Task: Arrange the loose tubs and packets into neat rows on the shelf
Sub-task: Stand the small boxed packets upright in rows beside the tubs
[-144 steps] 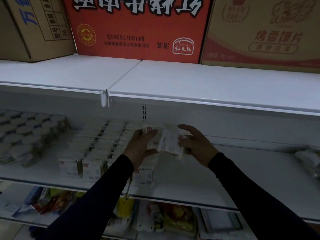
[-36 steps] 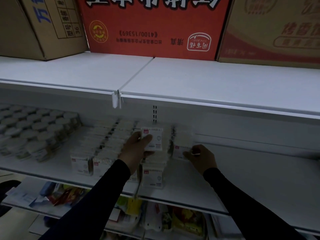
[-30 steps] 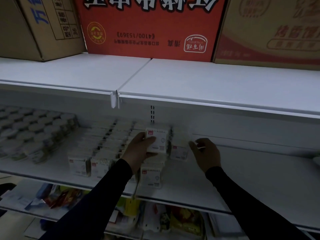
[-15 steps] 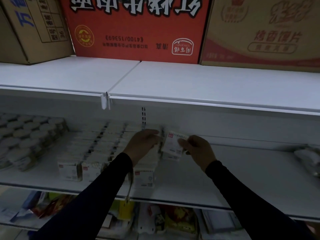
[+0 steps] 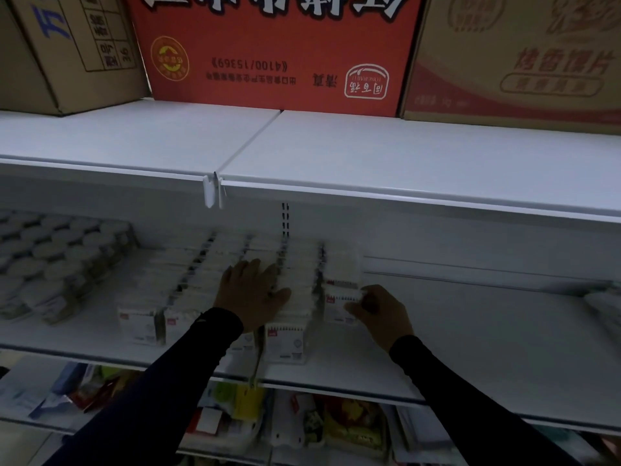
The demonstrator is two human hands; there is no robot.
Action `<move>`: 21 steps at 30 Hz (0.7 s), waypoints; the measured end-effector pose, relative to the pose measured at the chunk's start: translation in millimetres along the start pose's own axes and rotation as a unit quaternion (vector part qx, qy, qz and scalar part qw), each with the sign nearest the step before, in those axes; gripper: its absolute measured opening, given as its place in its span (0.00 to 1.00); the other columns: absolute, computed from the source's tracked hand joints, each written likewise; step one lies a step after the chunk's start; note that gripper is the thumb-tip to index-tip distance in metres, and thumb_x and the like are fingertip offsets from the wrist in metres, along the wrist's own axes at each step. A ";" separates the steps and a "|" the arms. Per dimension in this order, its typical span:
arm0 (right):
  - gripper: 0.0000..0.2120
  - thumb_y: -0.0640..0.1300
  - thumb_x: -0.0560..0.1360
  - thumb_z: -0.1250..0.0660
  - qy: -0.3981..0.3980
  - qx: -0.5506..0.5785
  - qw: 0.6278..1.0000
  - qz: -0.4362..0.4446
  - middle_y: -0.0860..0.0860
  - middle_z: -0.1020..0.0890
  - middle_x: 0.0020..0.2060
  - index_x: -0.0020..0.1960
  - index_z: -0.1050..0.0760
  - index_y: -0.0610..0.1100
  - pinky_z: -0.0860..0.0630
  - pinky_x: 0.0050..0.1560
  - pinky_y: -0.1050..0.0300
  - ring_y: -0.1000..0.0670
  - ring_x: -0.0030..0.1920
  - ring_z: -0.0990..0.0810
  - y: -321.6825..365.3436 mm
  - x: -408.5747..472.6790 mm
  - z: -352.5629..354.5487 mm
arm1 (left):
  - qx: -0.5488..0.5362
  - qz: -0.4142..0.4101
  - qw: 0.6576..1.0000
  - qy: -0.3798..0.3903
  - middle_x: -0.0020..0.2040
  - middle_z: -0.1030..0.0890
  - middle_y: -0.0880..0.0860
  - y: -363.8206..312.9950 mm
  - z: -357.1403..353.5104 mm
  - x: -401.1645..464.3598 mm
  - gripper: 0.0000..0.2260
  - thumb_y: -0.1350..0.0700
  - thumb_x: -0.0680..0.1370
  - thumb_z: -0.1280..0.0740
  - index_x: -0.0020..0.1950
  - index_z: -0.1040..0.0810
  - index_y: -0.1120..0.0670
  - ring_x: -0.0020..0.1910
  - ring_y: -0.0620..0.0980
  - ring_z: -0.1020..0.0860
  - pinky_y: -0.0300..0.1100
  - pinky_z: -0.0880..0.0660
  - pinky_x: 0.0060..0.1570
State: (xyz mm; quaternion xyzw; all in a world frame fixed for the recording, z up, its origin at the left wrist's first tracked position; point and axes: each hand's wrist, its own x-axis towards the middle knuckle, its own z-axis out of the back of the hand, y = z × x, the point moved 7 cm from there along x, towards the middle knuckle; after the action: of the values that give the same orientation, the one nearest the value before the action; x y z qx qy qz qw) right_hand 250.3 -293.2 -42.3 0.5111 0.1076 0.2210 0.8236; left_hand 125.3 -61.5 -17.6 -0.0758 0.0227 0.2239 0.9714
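Observation:
Several rows of small white packets with red corner marks (image 5: 285,341) stand on the white middle shelf (image 5: 470,348). My left hand (image 5: 250,294) lies flat with spread fingers on top of the rows. My right hand (image 5: 376,311) pinches a white packet (image 5: 337,302) at the front of the short rightmost row, its fingers curled on the packet's right edge. Round white-lidded tubs (image 5: 50,257) fill the shelf's left end in rows.
Cardboard cartons, a red one (image 5: 268,52) in the middle, stand on the upper shelf. The middle shelf to the right of the packets is bare up to a pale packet (image 5: 605,304) at the edge. Colourful bags (image 5: 349,428) lie on the shelf below.
My right hand has brought its packet down from mid-air onto the rightmost row. My left hand has moved from the packet it held to lie flat on the rows.

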 end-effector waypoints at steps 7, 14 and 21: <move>0.16 0.45 0.71 0.26 -0.041 -0.009 0.999 -0.007 0.51 0.21 0.43 0.56 0.25 0.44 0.31 0.36 0.78 0.52 0.43 0.21 -1.4 10.2 -2.4 | -0.005 -0.006 1.000 -0.005 0.80 0.50 0.53 1.4 -2.6 0.3 0.36 0.29 0.75 0.57 0.79 0.49 0.44 0.78 0.56 0.52 0.54 0.54 0.75; 0.13 0.44 0.71 0.25 -0.045 -0.011 0.999 -0.015 0.52 0.21 0.40 0.51 0.26 0.43 0.30 0.34 0.77 0.56 0.39 0.22 -1.1 15.0 -2.6 | -0.005 -0.013 1.000 -0.016 0.80 0.48 0.54 0.1 0.4 -1.1 0.46 0.27 0.64 0.67 0.79 0.47 0.44 0.78 0.56 0.50 0.54 0.54 0.75; 0.14 0.46 0.70 0.24 -0.047 -0.028 0.998 -0.028 0.51 0.20 0.41 0.49 0.27 0.45 0.30 0.33 0.75 0.55 0.38 0.22 -3.4 17.7 -4.5 | 0.007 -0.007 1.000 -0.017 0.80 0.48 0.54 1.7 -2.4 2.1 0.39 0.28 0.72 0.60 0.79 0.47 0.44 0.78 0.56 0.51 0.54 0.54 0.75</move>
State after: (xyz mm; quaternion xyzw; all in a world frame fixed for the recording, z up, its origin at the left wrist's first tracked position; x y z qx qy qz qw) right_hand 264.9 -282.6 -46.5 0.4944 0.0765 0.1765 0.8477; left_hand 126.4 -59.5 -20.4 -0.0654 0.0072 0.2180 0.9737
